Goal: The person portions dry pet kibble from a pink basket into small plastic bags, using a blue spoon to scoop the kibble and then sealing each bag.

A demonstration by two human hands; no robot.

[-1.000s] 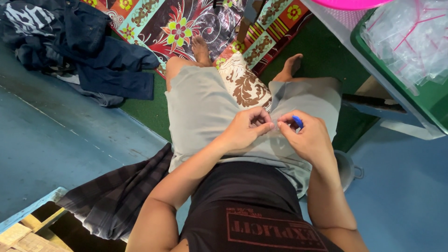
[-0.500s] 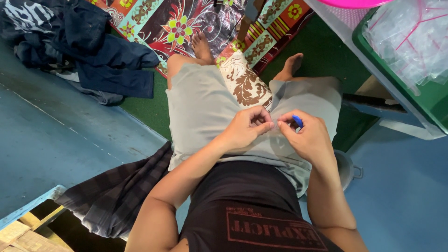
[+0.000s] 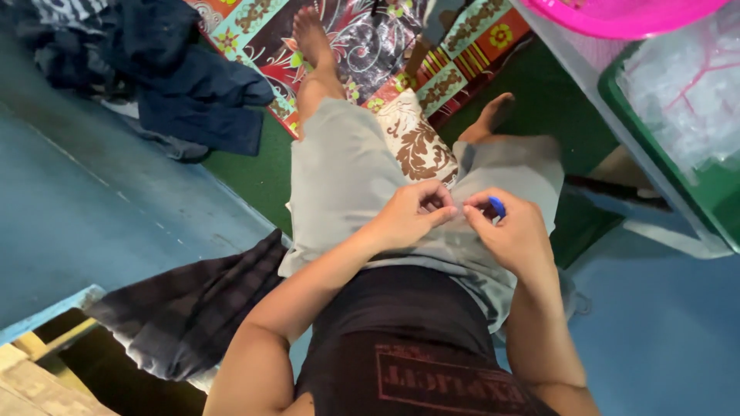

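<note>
I sit with grey shorts (image 3: 347, 177) over my lap. My left hand (image 3: 412, 214) and my right hand (image 3: 505, 231) meet fingertip to fingertip above the shorts, pinching something too small to make out between them. A small blue object (image 3: 497, 206) is tucked in the fingers of my right hand. A brown and cream patterned cloth (image 3: 416, 139) lies between my legs.
A dark plaid cloth (image 3: 185, 316) lies at my left hip. Dark blue clothes (image 3: 185, 85) are heaped at the upper left, a bright patterned mat (image 3: 362, 38) lies under my feet. A pink basin (image 3: 617, 19) and a green crate (image 3: 705, 192) of clear plastic stand right.
Both hands stay together over the lap with only slight finger movement. The view has shifted a little.
</note>
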